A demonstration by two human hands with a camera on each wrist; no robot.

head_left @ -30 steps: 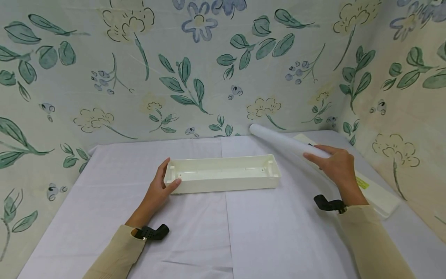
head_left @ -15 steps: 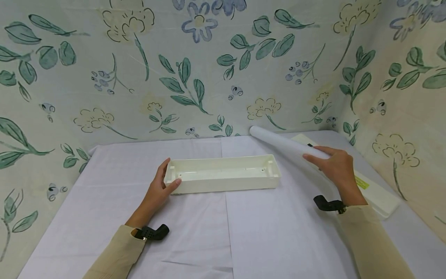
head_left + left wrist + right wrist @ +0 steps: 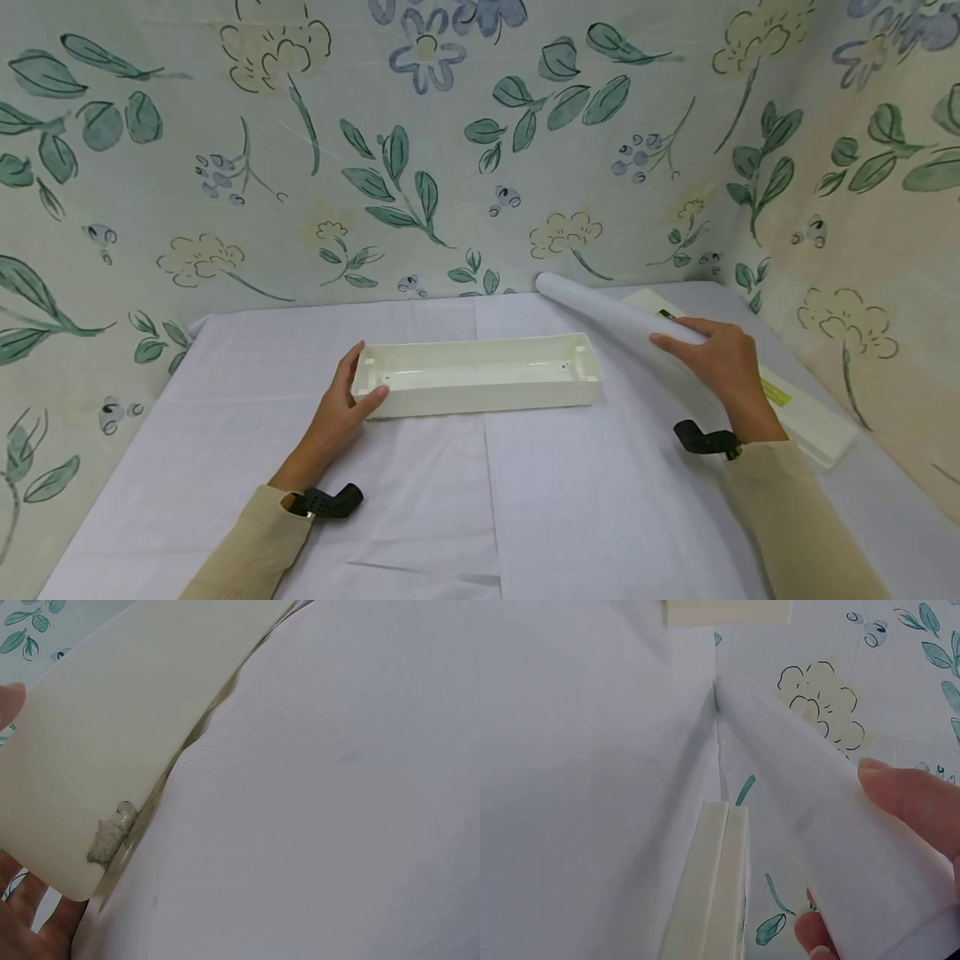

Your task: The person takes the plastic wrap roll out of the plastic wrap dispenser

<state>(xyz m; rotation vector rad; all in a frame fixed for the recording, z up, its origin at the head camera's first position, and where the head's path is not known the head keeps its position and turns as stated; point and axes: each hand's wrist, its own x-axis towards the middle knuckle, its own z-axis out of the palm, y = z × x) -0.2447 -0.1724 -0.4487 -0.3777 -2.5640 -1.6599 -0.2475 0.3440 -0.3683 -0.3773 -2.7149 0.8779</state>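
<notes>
My left hand [image 3: 337, 417] grips the left end of a long, open cream plastic tray [image 3: 480, 400] on the white cloth, thumb over the front wall. In the left wrist view a greyish patch [image 3: 112, 836] shows low on the tray's outer wall. My right hand [image 3: 723, 358] holds the near end of a smooth white roll [image 3: 611, 308], slanted away to the left, thumb on top. Fingertips show on the roll's other side in the right wrist view, where the roll [image 3: 802, 780] overlaps the floral cloth.
Beneath and behind my right hand lies a long, narrow cream piece [image 3: 813, 421] with a yellow-green label [image 3: 777, 392]. The white cloth [image 3: 420, 500] covers the table. Floral fabric [image 3: 450, 167] rises along the back and sides.
The roll's far end has dipped very slightly with small movement of my right hand. My left hand and the tray hold their place.
</notes>
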